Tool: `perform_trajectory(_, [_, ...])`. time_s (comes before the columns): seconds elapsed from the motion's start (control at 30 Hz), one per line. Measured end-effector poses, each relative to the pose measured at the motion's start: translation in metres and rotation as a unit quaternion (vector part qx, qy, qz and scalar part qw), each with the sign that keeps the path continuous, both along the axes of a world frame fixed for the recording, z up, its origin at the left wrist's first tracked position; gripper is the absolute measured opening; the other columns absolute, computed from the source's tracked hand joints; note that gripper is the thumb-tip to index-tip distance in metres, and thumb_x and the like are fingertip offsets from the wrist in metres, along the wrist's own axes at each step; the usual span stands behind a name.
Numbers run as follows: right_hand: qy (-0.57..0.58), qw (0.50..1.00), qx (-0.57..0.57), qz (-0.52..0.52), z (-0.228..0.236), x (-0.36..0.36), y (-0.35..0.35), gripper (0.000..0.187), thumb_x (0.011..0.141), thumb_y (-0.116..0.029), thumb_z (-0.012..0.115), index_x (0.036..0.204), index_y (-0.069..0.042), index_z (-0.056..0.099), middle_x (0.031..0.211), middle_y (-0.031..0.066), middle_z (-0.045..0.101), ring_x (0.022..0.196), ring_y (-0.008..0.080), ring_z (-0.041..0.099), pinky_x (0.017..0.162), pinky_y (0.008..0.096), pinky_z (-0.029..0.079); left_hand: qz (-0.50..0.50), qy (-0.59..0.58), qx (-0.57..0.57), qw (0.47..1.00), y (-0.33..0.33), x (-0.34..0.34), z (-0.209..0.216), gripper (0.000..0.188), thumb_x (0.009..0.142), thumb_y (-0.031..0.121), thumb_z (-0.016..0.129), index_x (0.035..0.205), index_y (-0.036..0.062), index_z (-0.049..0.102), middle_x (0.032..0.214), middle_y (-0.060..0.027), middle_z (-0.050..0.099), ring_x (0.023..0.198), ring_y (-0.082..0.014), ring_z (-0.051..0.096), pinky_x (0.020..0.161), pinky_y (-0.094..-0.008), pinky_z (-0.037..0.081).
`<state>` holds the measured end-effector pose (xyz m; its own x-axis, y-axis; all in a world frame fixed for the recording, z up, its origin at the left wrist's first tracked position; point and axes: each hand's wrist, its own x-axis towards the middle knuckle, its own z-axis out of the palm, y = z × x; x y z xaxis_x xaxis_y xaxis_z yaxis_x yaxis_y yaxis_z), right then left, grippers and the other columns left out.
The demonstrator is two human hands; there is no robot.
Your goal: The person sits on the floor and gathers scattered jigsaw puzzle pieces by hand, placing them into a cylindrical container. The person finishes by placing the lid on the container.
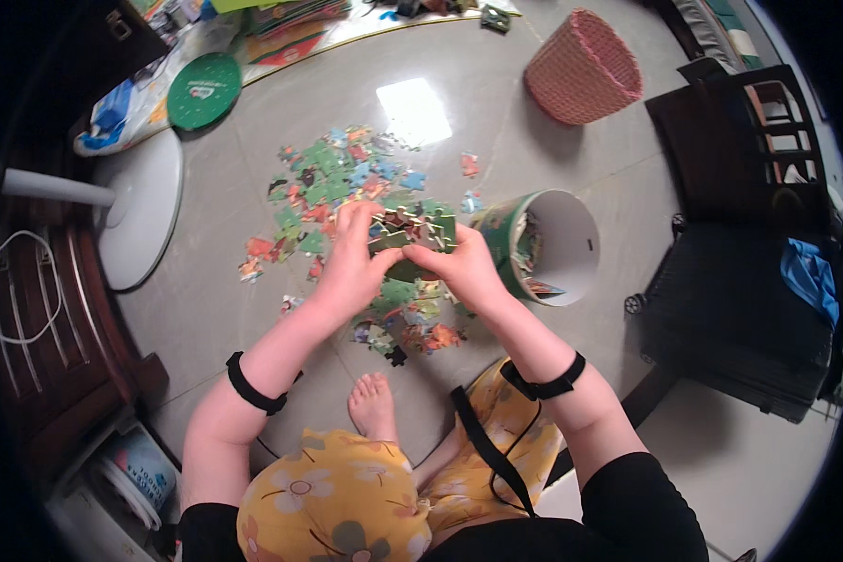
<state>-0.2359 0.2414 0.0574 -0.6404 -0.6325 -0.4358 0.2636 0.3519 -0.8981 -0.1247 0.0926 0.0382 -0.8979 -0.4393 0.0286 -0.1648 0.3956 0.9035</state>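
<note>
Near me, a person's left hand (349, 255) and right hand (470, 270) are holding puzzle pieces (407, 225). Loose pieces (323, 176) are lying beside a green tub (568, 247).

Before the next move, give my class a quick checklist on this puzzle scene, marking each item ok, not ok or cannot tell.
1. Held puzzle pieces secured by both hands: ok, the left hand and right hand grip the bunch from either side.
2. Held pieces joined together: cannot tell, they overlap and the fingers cover parts.
3. Loose pieces sorted by colour: not ok, green, orange and blue lie mixed on the floor.
4. Green tub open: ok, its mouth is uncovered.
5. Tub emptied: not ok, some pieces show inside.
6. Bare foot clear of the pieces: ok, a gap shows before its toes.
</note>
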Motion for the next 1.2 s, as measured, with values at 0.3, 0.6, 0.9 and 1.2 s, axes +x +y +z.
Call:
perform_trajectory(0.3, [0.049,0.984,-0.017,-0.172,0.085,-0.054,0.102,0.039,0.082,-0.009,0.078,0.117,-0.005,0.063,0.104,0.0045,0.07,0.084,0.0135,0.068,0.062,0.0293,0.06,-0.146,0.149,0.131,0.969,0.094,-0.089,0.062,0.053,0.084,-0.008,0.045,0.136,-0.0037,0.038,0.131,-0.0255,0.042,0.125,-0.044,0.045,0.109,-0.0464,0.036])
perform_trajectory(0.6, [-0.06,0.99,0.06,-0.11,0.039,-0.084,0.135,0.045,0.089,-0.014,0.071,0.13,-0.009,0.055,0.113,0.0032,0.065,0.098,0.0131,0.065,0.073,0.0326,0.058,-0.205,0.063,0.192,0.958,0.108,-0.099,0.023,0.068,0.089,-0.007,0.04,0.155,0.0012,0.022,0.155,-0.0217,0.031,0.145,-0.033,0.033,0.117,-0.0371,0.032])
perform_trajectory(0.9, [0.469,0.849,0.24,-0.027,0.041,-0.061,0.11,0.057,0.087,-0.014,0.071,0.137,0.002,0.05,0.12,0.0131,0.064,0.104,0.0222,0.065,0.087,0.0307,0.052,-0.144,-0.057,-0.021,0.988,0.03,0.001,-0.048,0.082,0.081,0.024,0.077,0.15,0.0112,0.036,0.152,-0.0183,0.036,0.145,-0.0349,0.031,0.115,-0.0487,0.033])
perform_trajectory(1.2, [0.303,0.852,0.258,0.34,-0.005,0.037,0.082,0.093,0.075,-0.02,0.078,0.151,-0.01,0.027,0.137,0.0301,0.046,0.108,0.0455,0.062,0.09,0.0469,0.054,-0.319,-0.27,-0.364,0.832,0.043,0.097,-0.088,0.13,0.052,0.045,0.092,0.158,0.0266,0.019,0.165,-0.0162,0.009,0.152,-0.0395,0.007,0.11,-0.0758,0.014])
